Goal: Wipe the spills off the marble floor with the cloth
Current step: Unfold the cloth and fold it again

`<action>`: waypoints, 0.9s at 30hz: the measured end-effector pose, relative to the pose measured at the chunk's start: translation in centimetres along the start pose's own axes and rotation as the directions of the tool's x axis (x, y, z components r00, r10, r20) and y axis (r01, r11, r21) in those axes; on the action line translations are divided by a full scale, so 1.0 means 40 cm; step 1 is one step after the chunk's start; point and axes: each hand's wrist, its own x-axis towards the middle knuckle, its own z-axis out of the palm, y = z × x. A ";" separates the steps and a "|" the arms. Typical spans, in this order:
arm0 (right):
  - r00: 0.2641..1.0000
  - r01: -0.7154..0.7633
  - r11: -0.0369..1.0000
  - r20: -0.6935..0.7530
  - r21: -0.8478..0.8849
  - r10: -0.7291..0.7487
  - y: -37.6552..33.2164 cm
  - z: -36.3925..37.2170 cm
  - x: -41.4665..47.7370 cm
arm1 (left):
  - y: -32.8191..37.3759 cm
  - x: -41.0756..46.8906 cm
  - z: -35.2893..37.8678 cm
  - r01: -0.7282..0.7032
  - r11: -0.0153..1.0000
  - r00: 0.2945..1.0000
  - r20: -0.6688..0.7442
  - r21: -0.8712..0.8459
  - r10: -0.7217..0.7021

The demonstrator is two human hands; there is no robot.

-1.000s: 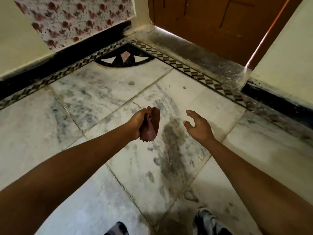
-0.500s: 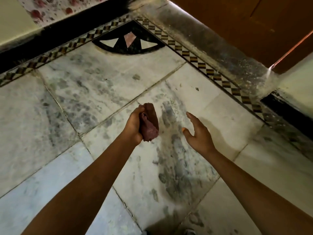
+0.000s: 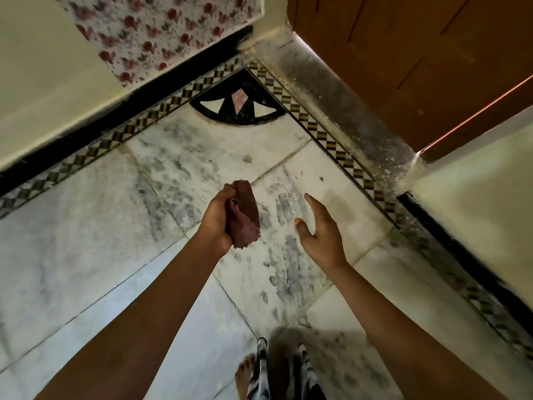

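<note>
My left hand (image 3: 216,219) is closed around a bunched dark red cloth (image 3: 243,217), held up in the air above the white marble floor (image 3: 86,249). A little to its right my right hand (image 3: 320,229) is spread, palm turned inward, with nothing in it. On the floor between and below the two hands runs a patch of grey, smeared spills (image 3: 284,255), trailing down toward my feet.
A brown wooden door (image 3: 418,62) stands at the upper right behind a dusty stone threshold (image 3: 340,108). A checkered border strip (image 3: 331,137) and black skirting line the cream walls. A floral cloth (image 3: 161,33) hangs at the upper left. My bare foot (image 3: 245,373) shows at the bottom.
The view has tilted and pulled back, so my feet and more of the walls show. Both hands have kept their pose, the cloth still gripped in the left.
</note>
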 end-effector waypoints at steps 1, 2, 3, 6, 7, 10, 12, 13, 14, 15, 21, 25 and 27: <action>1.000 0.012 1.000 0.000 -0.011 -0.012 -0.041 -0.030 -0.012 | 0.026 -0.047 0.016 -0.017 1.000 1.000 -0.002 0.020 0.017; 1.000 0.020 1.000 -0.002 -0.016 -0.020 -0.093 -0.068 -0.029 | 0.056 -0.110 0.034 -0.031 0.999 1.000 -0.003 0.031 0.031; 1.000 0.030 0.999 0.004 -0.016 -0.030 -0.136 -0.098 -0.045 | 0.080 -0.161 0.050 -0.041 0.999 0.999 0.003 0.033 0.041; 0.999 0.037 0.999 0.016 0.012 -0.037 -0.267 -0.186 -0.097 | 0.146 -0.319 0.097 -0.050 0.996 0.999 -0.017 0.070 0.052; 0.999 0.029 0.999 0.020 0.028 -0.029 -0.319 -0.220 -0.120 | 0.168 -0.386 0.115 -0.044 0.996 0.998 -0.030 0.082 0.046; 0.999 0.002 0.999 0.048 0.054 -0.005 -0.461 -0.308 -0.192 | 0.218 -0.563 0.164 -0.047 0.995 0.998 -0.046 0.086 0.051; 0.998 -0.012 0.997 0.063 0.070 0.007 -0.549 -0.366 -0.246 | 0.248 -0.682 0.195 -0.052 0.997 0.998 -0.042 0.057 0.054; 0.998 -0.007 0.997 0.066 0.076 0.002 -0.584 -0.389 -0.269 | 0.260 -0.729 0.208 -0.055 0.997 0.997 -0.045 0.052 0.058; 0.998 -0.007 0.997 0.068 0.080 0.001 -0.613 -0.410 -0.294 | 0.268 -0.774 0.217 -0.060 0.997 0.996 -0.058 0.048 0.063; 0.998 0.005 0.996 0.061 0.083 -0.011 -0.652 -0.439 -0.322 | 0.281 -0.830 0.227 -0.067 0.996 0.995 -0.071 0.053 0.071; 0.999 0.028 0.994 0.040 0.101 -0.032 -0.795 -0.550 -0.448 | 0.299 -1.035 0.238 -0.130 0.992 0.985 -0.111 0.008 0.130; 0.995 0.077 0.974 -0.078 0.214 -0.061 -0.861 -0.584 -0.480 | 0.304 -1.103 0.269 -0.162 0.987 0.986 -0.042 0.002 0.162; 0.989 0.091 0.955 -0.138 0.283 -0.053 -0.897 -0.602 -0.481 | 0.304 -1.117 0.295 -0.181 0.983 0.983 -0.022 0.013 0.181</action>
